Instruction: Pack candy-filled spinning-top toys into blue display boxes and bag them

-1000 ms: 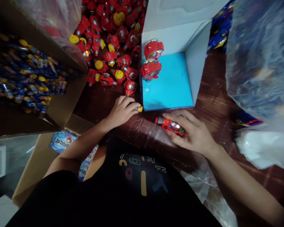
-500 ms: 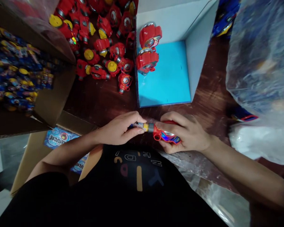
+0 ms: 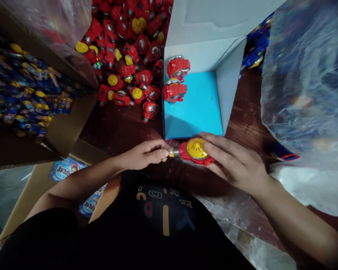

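Close to my body, my left hand (image 3: 145,154) pinches a small tube with a yellow end (image 3: 171,152), most of it hidden by my fingers. That tube meets the grey neck of a red plastic toy (image 3: 196,149), whose round yellow face is turned up. My right hand (image 3: 236,161) grips the toy's right end, fingers over the edge and thumb underneath, out of sight. Just beyond is an open box (image 3: 231,80) with white walls and a bright blue bottom. Two similar red toys (image 3: 175,92) stand along its left side.
A pile of red toys (image 3: 136,77) lies left of the box on the dark table (image 3: 109,129). Farther left, a cardboard carton (image 3: 70,129) holds many small blue-and-yellow tubes (image 3: 30,93). Clear plastic bags (image 3: 304,86) and blue toys (image 3: 255,52) occupy the right side.
The red toy has turned over, so its yellow face now points up. My right hand has shifted its hold to the toy's right end. The whole view has tilted slightly.
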Tool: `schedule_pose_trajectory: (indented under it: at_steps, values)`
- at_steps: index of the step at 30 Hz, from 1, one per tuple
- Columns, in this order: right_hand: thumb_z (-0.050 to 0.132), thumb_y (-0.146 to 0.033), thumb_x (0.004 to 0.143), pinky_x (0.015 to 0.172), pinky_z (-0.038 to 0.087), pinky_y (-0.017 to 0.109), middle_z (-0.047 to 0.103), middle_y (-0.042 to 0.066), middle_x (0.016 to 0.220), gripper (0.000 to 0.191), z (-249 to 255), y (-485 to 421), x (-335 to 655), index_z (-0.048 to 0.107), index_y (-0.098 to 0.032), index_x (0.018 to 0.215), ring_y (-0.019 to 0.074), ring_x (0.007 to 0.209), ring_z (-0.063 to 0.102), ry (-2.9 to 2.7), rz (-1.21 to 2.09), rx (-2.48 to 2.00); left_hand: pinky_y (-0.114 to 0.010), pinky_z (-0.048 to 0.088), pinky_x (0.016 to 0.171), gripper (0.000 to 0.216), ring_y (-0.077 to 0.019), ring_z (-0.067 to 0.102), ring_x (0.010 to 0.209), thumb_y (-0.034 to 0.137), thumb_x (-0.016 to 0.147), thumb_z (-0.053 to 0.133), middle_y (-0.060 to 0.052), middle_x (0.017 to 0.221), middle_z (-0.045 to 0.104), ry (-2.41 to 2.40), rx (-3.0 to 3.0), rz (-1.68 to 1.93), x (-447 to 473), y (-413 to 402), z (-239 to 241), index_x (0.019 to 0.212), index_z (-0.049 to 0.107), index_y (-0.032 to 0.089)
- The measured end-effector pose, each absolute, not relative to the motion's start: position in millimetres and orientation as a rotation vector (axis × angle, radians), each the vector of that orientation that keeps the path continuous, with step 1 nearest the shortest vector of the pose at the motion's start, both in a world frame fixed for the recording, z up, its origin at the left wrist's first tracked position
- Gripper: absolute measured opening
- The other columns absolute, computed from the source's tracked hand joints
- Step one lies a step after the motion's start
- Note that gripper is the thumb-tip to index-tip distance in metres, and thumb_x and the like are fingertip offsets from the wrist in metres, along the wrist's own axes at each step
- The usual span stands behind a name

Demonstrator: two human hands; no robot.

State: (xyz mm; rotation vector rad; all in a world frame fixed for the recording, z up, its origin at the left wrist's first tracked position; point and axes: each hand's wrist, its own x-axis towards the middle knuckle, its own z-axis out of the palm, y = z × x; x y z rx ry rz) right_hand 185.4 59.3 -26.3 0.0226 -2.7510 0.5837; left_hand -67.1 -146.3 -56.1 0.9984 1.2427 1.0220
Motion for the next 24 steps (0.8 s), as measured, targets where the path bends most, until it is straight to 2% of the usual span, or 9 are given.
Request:
schedule_pose_trajectory:
  at_steps: [2,6,7,9,11,12,14,19,24]
  values:
    - [0.071,-0.023,0.104,0.102,0.07,0.047,0.07,0.013,0.147,0.088,-18.9,55.4,181.2,0.026,-0.037,0.178,0.0299,0.122,0.077,-2.683,0.651,-0.102,-0.029,0.054,0.077,0.029,-0.0149,0.064,0.082,0.046,0.111,0.056,-0.006,0.095,0.07,1.375,1.168,1.092,-61.9,-143.2,-52.6,0.11,0.064,0.018]
    - [0.077,-0.037,0.101,0.089,0.07,0.043,0.078,0.009,0.128,0.08,-8.9,56.4,167.9,0.04,-0.037,0.172,0.0272,0.1,0.08,-2.635,0.587,-0.279,-0.037,0.058,0.1,0.032,-0.0212,0.072,0.109,0.046,0.115,0.052,-0.01,0.118,0.074,1.787,1.601,1.193,-56.3,-135.8,-62.3,0.129,0.065,0.02]
    - [0.078,-0.039,0.1,0.085,0.069,0.042,0.079,0.009,0.123,0.079,-8.4,61.0,164.2,0.043,-0.036,0.171,0.0269,0.096,0.079,-2.645,0.505,-0.278,-0.043,0.056,0.111,0.043,-0.0256,0.069,0.125,0.052,0.113,0.057,-0.014,0.133,0.071,1.916,1.654,1.202,-54.6,-133.5,-69.8,0.141,0.06,0.02]
    - [0.08,-0.039,0.099,0.079,0.065,0.039,0.079,0.011,0.117,0.074,-9.7,73.9,156.1,0.05,-0.03,0.167,0.0269,0.093,0.077,-2.638,0.284,-0.276,-0.054,0.041,0.13,0.09,-0.0378,0.048,0.156,0.068,0.099,0.072,-0.024,0.165,0.048,2.175,1.664,1.181,-48.9,-128.1,-90.9,0.166,0.037,0.018]
    - [0.076,-0.04,0.102,0.076,0.061,0.038,0.079,0.013,0.118,0.064,-11.5,86.5,146.8,0.058,-0.024,0.162,0.0283,0.096,0.076,-2.644,0.112,-0.268,-0.061,0.03,0.136,0.134,-0.0462,0.025,0.168,0.075,0.085,0.082,-0.032,0.178,0.022,2.32,1.614,1.098,-41.4,-121.6,-116.5,0.176,0.006,0.013]
    - [0.072,-0.042,0.105,0.074,0.059,0.038,0.079,0.014,0.117,0.058,-11.5,90.9,141.8,0.061,-0.022,0.158,0.0283,0.097,0.076,-2.664,0.059,-0.256,-0.062,0.029,0.136,0.141,-0.0473,0.021,0.169,0.074,0.085,0.084,-0.034,0.179,0.016,2.354,1.59,1.047,-37.8,-118.0,-129.0,0.176,-0.003,0.011]
    - [0.063,-0.045,0.109,0.067,0.053,0.035,0.079,0.011,0.11,0.05,-8.6,94.8,131.7,0.065,-0.023,0.154,0.0257,0.093,0.074,-2.773,-0.01,-0.21,-0.063,0.028,0.137,0.134,-0.0463,0.022,0.17,0.068,0.092,0.079,-0.034,0.179,0.017,2.372,1.572,0.955,-32.7,-110.9,-150.0,0.176,-0.008,0.011]
    - [0.048,-0.044,0.114,0.055,0.034,0.034,0.078,0.006,0.098,0.042,-3.5,94.8,103.4,0.068,-0.031,0.15,0.0219,0.09,0.07,-3.0,0.012,-0.059,-0.064,0.025,0.137,0.104,-0.0419,0.027,0.169,0.059,0.106,0.062,-0.031,0.178,0.025,2.284,1.565,0.909,-27.5,-99.1,-168.2,0.176,0.002,0.011]
    - [0.037,-0.058,0.115,0.053,0.026,0.038,0.077,0.013,0.104,0.059,-2.2,100.3,70.9,0.069,-0.024,0.151,0.025,0.082,0.067,-2.995,-0.117,0.079,-0.064,0.027,0.136,0.105,-0.0426,0.032,0.166,0.065,0.103,0.064,-0.03,0.177,0.029,2.252,1.583,0.974,-32.5,-116.1,-149.0,0.176,0.01,0.011]
